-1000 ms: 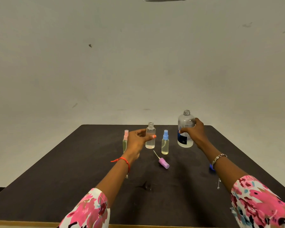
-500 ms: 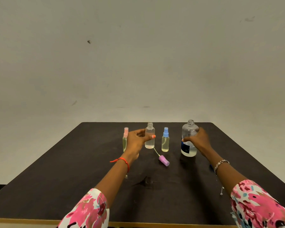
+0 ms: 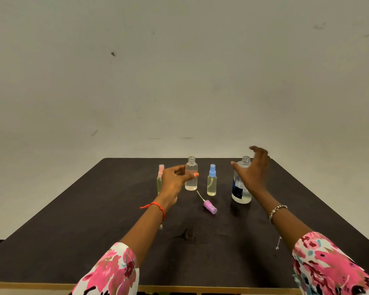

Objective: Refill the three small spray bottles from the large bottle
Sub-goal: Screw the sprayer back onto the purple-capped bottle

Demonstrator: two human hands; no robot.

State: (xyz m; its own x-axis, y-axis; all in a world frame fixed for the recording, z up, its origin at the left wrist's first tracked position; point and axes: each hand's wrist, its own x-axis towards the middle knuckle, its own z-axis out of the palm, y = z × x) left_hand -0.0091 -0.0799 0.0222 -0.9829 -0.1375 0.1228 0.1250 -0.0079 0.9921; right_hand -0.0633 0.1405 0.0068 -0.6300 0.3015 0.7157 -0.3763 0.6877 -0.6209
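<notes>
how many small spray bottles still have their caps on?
2. The pink-capped bottle stands far left, partly behind the left hand; the blue-capped bottle stands right of the uncapped middle bottle.

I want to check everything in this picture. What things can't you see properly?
Head view only:
- Pink-topped bottle: the left hand covers much of it.
- Large bottle: the open right hand covers part of it; its label is too small to read.
- Small shiny thing by the right sleeve: too small to name.
- Glint under the left wrist: mostly hidden.
- Table: near corners cut off.
</notes>
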